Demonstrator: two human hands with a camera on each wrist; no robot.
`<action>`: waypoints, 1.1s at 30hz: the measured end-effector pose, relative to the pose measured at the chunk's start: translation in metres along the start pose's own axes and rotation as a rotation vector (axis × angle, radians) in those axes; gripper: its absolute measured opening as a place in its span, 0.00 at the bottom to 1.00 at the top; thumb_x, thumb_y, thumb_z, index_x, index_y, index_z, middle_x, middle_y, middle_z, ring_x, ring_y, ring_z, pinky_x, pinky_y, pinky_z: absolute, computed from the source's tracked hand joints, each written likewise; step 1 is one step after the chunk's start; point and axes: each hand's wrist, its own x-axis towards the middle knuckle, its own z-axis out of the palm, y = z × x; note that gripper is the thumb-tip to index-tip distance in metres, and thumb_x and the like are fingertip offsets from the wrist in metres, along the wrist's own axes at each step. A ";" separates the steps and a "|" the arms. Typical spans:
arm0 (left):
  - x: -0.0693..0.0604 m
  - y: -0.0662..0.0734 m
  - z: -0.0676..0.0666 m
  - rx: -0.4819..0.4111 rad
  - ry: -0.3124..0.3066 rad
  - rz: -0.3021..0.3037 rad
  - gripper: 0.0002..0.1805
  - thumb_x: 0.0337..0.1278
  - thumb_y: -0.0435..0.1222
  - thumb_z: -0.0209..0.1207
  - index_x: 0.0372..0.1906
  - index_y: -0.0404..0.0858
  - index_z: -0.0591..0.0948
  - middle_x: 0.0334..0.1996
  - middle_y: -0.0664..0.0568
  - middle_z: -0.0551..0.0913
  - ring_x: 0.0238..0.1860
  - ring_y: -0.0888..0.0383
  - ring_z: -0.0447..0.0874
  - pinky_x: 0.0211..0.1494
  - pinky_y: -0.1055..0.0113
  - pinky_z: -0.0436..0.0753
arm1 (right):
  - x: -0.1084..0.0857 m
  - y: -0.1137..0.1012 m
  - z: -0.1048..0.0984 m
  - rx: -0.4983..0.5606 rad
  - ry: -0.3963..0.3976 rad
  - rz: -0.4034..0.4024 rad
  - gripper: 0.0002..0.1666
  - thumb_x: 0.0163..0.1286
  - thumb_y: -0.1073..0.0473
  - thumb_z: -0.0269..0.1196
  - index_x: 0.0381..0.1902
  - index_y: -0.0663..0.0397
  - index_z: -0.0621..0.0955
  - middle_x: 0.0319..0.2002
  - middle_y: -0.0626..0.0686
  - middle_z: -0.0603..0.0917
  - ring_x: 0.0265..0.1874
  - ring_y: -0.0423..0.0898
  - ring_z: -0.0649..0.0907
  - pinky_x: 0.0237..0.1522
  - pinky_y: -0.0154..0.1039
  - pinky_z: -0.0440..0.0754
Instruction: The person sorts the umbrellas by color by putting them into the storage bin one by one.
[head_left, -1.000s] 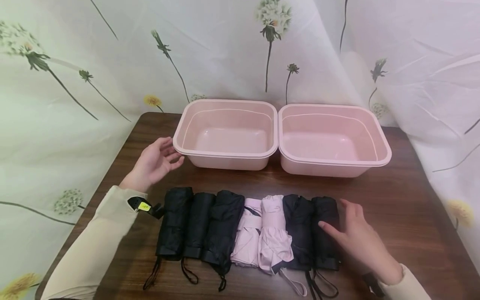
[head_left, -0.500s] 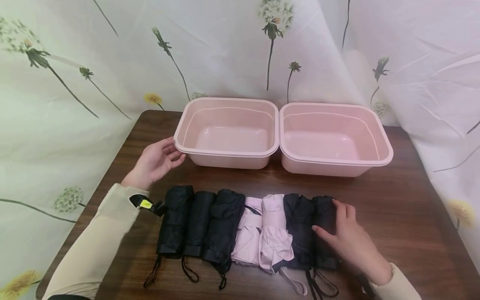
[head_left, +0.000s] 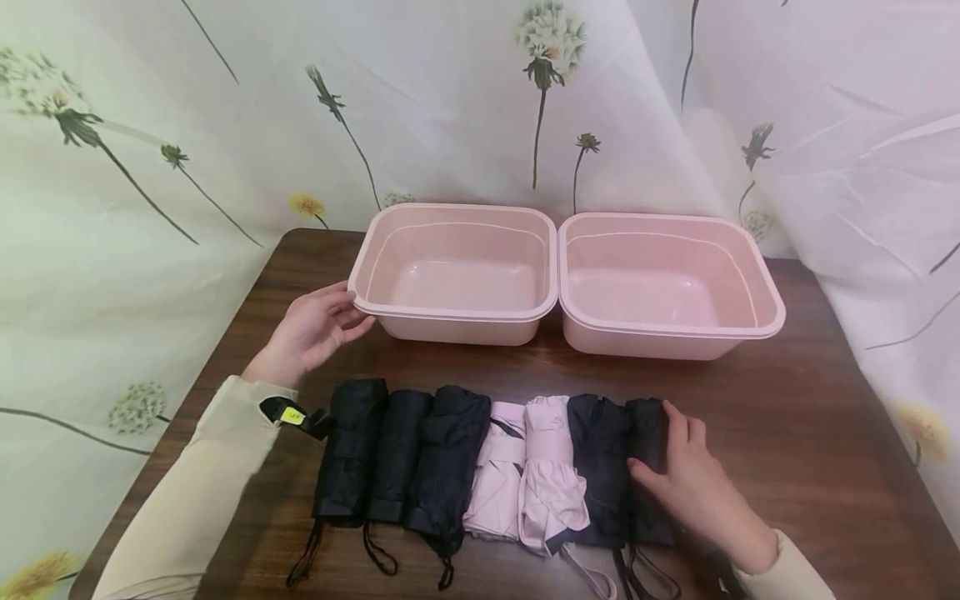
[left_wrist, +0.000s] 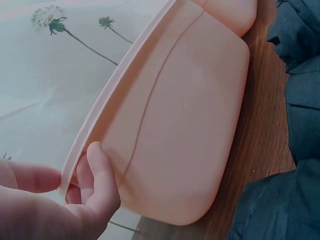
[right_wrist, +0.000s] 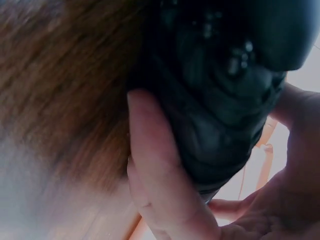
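If lifted fast, might drag next blk umbrella (head_left: pixel 598 471) along b/c of close-lying blk cords (head_left: pixel 622 571). Gripping rightmost blk umbrella (head_left: pixel 647 435) at row's R end w/ R hand (head_left: pixel 696 483); little thumb room. Pinching L pink basin (head_left: pixel 457 331) at edge w/ L hand (head_left: pixel 313 332); could tip it if tugged. Also nearby: pale-pink umbrellas (head_left: pixel 551 471) midrow, R pink basin (head_left: pixel 652 343) beside L one, likely blocking any reach back.
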 end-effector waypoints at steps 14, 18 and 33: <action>0.002 0.002 0.001 0.076 0.017 0.027 0.31 0.71 0.32 0.50 0.74 0.38 0.55 0.51 0.53 0.77 0.43 0.59 0.82 0.51 0.63 0.84 | 0.001 0.006 0.002 0.048 0.041 -0.014 0.57 0.60 0.47 0.66 0.72 0.68 0.48 0.60 0.78 0.59 0.45 0.71 0.78 0.43 0.62 0.80; 0.003 0.003 0.002 0.074 0.020 0.023 0.31 0.70 0.32 0.50 0.74 0.38 0.55 0.49 0.54 0.78 0.43 0.59 0.82 0.51 0.63 0.84 | 0.000 0.009 0.001 0.068 0.063 -0.046 0.55 0.60 0.49 0.66 0.72 0.67 0.50 0.60 0.76 0.61 0.48 0.71 0.78 0.44 0.62 0.79; 0.004 0.000 -0.001 0.047 0.001 0.014 0.31 0.71 0.31 0.49 0.75 0.38 0.55 0.48 0.54 0.78 0.42 0.59 0.82 0.50 0.63 0.84 | 0.002 0.020 -0.008 0.270 0.023 -0.081 0.55 0.59 0.57 0.67 0.71 0.72 0.48 0.66 0.78 0.58 0.65 0.73 0.64 0.62 0.68 0.64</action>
